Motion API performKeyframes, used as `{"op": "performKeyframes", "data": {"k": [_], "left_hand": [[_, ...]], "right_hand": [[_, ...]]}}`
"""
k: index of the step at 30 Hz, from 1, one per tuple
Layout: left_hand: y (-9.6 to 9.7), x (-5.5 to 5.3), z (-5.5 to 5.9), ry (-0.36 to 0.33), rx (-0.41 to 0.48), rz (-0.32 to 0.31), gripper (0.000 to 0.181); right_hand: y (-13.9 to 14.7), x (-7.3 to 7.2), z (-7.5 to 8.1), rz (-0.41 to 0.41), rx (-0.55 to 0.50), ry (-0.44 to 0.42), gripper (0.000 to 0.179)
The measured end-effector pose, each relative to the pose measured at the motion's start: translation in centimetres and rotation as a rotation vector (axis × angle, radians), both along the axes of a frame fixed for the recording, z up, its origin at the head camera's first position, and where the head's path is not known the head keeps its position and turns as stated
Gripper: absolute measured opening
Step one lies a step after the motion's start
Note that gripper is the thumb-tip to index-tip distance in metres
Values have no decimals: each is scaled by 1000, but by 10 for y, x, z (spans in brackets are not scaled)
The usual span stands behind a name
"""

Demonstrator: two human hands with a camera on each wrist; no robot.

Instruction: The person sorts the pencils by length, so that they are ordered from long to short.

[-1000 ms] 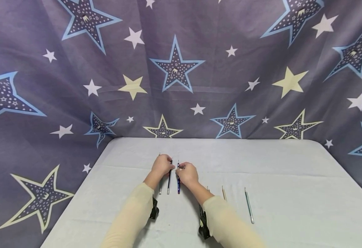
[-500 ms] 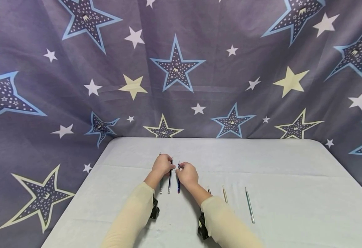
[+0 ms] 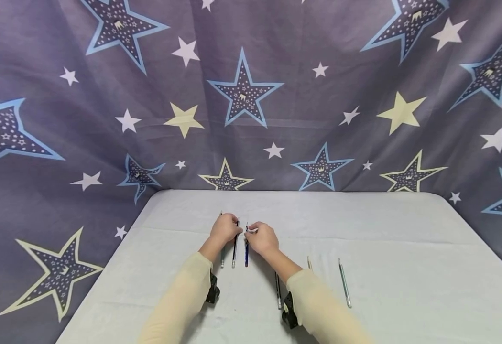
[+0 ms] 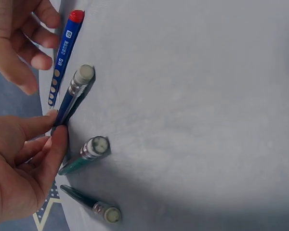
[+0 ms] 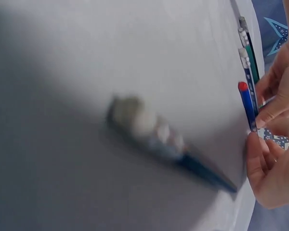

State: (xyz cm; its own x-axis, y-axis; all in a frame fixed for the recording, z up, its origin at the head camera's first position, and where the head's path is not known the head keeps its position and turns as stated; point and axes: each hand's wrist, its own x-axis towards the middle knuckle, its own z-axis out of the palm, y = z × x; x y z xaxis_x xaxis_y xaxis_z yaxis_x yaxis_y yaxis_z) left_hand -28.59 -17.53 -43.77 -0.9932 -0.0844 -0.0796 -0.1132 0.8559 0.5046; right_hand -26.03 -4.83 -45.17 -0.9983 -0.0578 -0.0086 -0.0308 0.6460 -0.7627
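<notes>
My left hand (image 3: 226,228) pinches a dark blue pencil (image 4: 72,95) with a white eraser between thumb and finger, its eraser end pointing back toward me. Just right of it lies a blue pencil (image 4: 66,45) with a red end and a row of oval spots. My right hand (image 3: 263,238) is beside that pencil near its tip; in the left wrist view its fingers are spread and hold nothing. Left of the pinched pencil are a green pencil (image 4: 82,159) and a dark green pencil (image 4: 84,198), both eraser-tipped, partly hidden by the left hand in the head view.
Under my right forearm a dark pencil (image 3: 278,290) lies on the white-covered table (image 3: 384,267). Farther right are a tan pencil (image 3: 309,263), partly covered by the sleeve, and a green pencil (image 3: 344,283). A star-patterned curtain (image 3: 302,110) hangs along the table's back edge.
My right hand has shifted slightly right, away from the red-ended pencil, uncovering more of the dark pencil under the forearm. The left hand stays in place on its pencil.
</notes>
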Motion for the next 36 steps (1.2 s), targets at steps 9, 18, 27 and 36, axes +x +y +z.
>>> {"op": "performKeyframes", "data": {"k": [9,18,27,36], "left_hand": [[2,0,5,30,-64,10,34],[8,7,14,15,23,-5,37],[17,19,16,-20,186,-87,38],[27,29,11,-13,218,-166,36]], "right_hand": [[23,-1,13,41,29,9,28],[44,5,20,83,72,21,31],[66,13,22,76,87,14,29],[90,24,19,89,58,0,29]]}}
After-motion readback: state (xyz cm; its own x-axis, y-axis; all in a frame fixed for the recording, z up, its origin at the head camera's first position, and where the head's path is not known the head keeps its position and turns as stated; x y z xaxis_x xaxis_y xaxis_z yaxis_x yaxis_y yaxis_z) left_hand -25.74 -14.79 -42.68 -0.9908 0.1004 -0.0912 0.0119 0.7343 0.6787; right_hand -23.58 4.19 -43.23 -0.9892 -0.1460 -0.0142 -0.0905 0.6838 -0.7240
